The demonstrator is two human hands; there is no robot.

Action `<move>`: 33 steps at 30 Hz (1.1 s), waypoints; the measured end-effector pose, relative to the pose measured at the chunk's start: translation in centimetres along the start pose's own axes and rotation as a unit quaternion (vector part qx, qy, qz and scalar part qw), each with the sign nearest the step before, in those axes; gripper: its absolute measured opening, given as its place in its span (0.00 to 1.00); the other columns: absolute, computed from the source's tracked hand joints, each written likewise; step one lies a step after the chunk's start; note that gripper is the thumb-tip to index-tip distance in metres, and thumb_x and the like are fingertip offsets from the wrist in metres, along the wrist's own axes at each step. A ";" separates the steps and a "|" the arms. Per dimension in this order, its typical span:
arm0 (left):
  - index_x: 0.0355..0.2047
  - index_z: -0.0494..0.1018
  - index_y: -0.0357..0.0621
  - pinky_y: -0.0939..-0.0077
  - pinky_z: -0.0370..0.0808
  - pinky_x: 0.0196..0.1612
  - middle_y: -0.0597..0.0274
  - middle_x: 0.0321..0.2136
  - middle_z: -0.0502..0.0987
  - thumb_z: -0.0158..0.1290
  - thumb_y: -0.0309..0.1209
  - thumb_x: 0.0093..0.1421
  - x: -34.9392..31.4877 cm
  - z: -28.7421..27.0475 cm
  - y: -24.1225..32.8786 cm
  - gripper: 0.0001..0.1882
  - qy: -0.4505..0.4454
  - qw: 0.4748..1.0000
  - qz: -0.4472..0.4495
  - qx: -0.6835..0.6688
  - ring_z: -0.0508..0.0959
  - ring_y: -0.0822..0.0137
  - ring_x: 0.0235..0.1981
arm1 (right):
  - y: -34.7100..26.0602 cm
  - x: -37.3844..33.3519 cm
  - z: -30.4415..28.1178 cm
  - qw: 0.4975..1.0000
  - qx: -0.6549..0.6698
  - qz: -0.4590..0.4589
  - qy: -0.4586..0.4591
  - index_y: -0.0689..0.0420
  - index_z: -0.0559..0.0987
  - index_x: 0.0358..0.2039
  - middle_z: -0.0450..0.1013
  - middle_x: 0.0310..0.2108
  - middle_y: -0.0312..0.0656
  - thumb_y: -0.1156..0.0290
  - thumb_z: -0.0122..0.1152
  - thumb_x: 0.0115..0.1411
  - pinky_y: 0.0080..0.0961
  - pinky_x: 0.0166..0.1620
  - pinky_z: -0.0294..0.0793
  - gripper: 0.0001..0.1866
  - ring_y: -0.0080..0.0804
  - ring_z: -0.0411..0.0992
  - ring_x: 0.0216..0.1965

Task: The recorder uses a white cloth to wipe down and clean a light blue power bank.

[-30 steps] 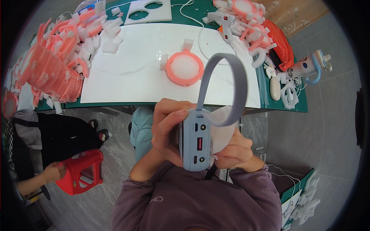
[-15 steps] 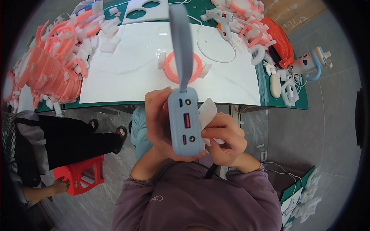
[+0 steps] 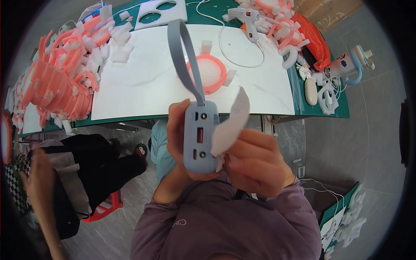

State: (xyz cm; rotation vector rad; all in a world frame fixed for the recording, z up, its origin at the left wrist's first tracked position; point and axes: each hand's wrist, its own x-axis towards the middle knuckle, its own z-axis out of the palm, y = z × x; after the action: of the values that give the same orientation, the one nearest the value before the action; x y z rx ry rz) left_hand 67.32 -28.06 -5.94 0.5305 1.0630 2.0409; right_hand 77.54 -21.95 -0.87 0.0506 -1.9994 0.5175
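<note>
A pale blue power bank [image 3: 200,143] with a grey-blue strap loop [image 3: 181,60] is held upright in front of my body, its port end facing up. My left hand [image 3: 176,134] wraps round its left side and underside. Beside its right face, my right hand [image 3: 258,162] pinches a white tissue [image 3: 232,125], which stands up past the fingers and lies against the power bank's edge. Beyond the strap, a pink foam ring [image 3: 208,73] with a white middle and white foam tabs rests on the white board [image 3: 143,82].
Pink and white foam pieces [image 3: 60,86] are heaped at the left. A glue gun [image 3: 247,21] with its cord lies at the far right, near a red plastic bag [image 3: 314,39] and a bottle [image 3: 346,65]. Another person's arm [image 3: 41,190] and a red stool [image 3: 106,208] are at left.
The power bank and both hands have shifted slightly left, and the strap leans left. More of the tissue now stands up. The other person's arm has swung upward, away from the stool.
</note>
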 end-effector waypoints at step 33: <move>0.46 0.48 0.37 0.64 0.67 0.38 0.47 0.38 0.60 0.55 0.58 0.35 0.8 -2.2 -0.5 0.48 -0.144 0.852 0.408 0.296 0.67 0.60 0.35 | 0.6 -5.4 3.2 0.967 0.190 0.055 0.158 0.59 0.59 0.23 0.70 0.29 0.54 0.93 0.52 0.34 0.29 0.33 0.70 0.18 0.46 0.69 0.34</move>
State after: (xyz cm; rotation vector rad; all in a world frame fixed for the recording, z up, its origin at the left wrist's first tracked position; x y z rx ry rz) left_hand 65.59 -28.38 -7.64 1.8087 1.4232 2.1501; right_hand 77.23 -23.63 -6.91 0.0871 -1.5773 0.9165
